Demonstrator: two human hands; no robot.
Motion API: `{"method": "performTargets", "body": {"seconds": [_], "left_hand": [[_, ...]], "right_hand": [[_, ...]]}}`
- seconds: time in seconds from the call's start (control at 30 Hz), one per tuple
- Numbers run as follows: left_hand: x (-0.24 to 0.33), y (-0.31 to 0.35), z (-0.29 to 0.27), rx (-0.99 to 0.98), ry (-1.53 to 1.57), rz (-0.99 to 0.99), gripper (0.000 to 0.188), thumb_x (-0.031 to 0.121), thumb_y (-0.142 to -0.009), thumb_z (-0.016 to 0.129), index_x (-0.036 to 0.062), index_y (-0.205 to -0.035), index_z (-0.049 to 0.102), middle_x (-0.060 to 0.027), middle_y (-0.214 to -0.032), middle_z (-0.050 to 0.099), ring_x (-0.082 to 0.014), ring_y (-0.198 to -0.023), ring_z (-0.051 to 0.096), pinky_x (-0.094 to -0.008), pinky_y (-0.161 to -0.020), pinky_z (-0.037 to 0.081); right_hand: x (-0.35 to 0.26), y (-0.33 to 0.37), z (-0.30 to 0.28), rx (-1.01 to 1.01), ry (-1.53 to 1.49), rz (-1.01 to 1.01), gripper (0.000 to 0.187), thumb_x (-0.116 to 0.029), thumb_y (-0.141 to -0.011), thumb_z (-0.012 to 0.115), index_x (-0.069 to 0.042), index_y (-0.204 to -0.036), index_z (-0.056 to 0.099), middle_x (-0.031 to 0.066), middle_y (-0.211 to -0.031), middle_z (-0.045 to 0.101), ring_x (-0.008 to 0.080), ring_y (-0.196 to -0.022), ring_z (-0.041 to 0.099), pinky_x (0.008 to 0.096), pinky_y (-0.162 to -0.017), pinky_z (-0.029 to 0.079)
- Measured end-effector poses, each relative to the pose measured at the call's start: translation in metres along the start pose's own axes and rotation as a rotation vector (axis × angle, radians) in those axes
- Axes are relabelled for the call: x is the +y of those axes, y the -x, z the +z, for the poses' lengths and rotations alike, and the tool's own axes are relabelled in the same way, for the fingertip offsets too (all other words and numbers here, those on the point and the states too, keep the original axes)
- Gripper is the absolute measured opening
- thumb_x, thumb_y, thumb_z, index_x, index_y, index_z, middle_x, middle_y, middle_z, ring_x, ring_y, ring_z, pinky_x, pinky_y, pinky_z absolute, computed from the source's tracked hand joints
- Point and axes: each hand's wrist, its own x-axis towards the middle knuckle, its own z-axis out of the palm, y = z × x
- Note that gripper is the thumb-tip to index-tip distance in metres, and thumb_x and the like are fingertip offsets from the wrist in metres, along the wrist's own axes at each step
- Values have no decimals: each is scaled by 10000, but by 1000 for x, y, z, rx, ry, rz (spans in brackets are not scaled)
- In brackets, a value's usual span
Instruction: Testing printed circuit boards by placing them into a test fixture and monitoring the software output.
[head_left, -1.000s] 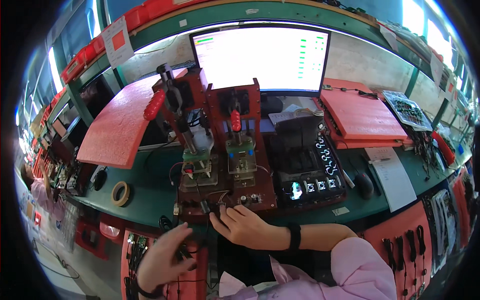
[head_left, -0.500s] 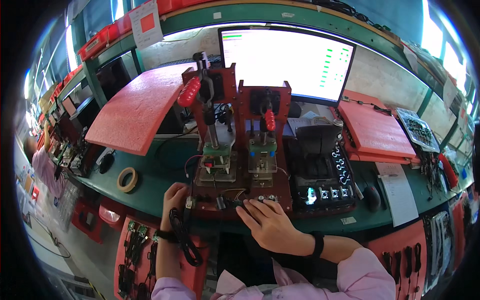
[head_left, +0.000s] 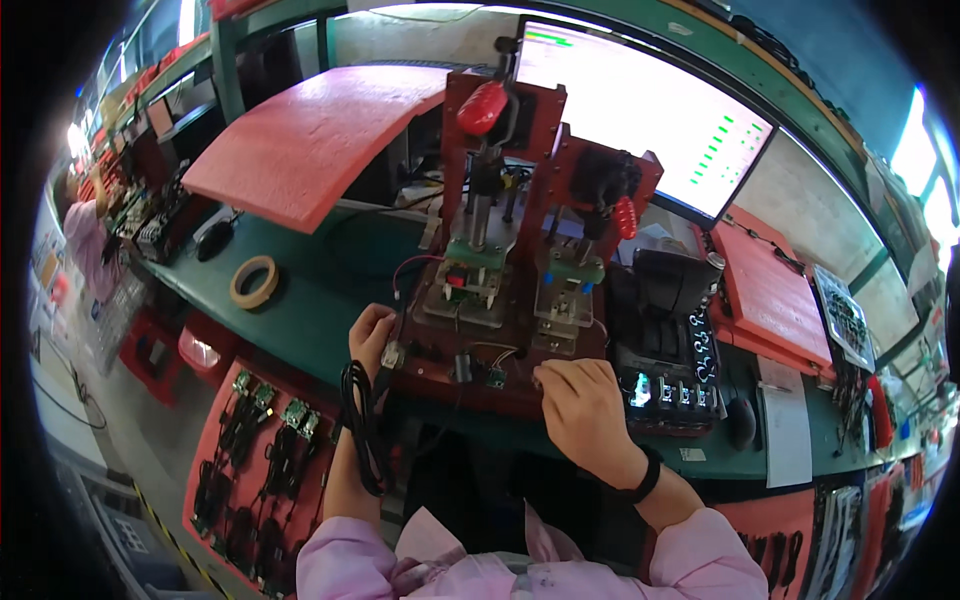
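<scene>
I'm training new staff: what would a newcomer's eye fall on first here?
First, the glaring monitor at the back, then two red handles on the fixture before it. A pinkish-red foam sheet arches over the bench to the left. Nearer, a coiled black cable hangs by the left hand, with the right hand at the fixture's front.

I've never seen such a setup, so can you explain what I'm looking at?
This looks down from a wide camera on a person's head, so straight edges bend; the work is bare-handed. On the green table stands a dark red fixture with two red handles; a monitor is behind it, and a tape roll lies to its left. The left hand is at the fixture's front left corner, with a coiled black cable hanging by its wrist. The right hand is at the front edge; whether either hand grips anything, I can't tell.
</scene>
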Motion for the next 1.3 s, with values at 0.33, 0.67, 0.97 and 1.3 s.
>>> {"method": "performTargets", "body": {"seconds": [0.33,0.67,0.97,1.3], "left_hand": [[6,0,7,19,6,-21,60,45,-854,524,12,-813,553,31,-676,496,-28,-609,428,-182,-546,333],[5,-1,8,25,14,-21,66,57,-848,531,9,-810,555,25,-672,501,-32,-613,435,-186,-547,338],[1,2,6,55,44,-27,59,50,-838,539,7,-810,567,29,-678,506,-32,-619,440,-183,-557,346],[0,0,7,65,33,-7,65,63,-834,541,9,-811,569,27,-678,511,-31,-613,443,-182,-552,347]], "right_hand": [[8,-11,-4,-27,-126,0,195,57,-652,587,1,-836,622,100,-836,625,289,-779,572,372,-718,464],[2,-13,-9,-149,17,-39,160,27,-668,610,-19,-818,634,96,-816,619,282,-770,572,356,-689,470],[11,-9,-31,-157,-3,5,116,-8,-687,623,2,-799,592,88,-738,528,257,-733,505,339,-651,440],[19,-12,-28,-181,-54,1,168,32,-640,581,26,-807,596,117,-758,537,266,-741,505,339,-659,441]]}}
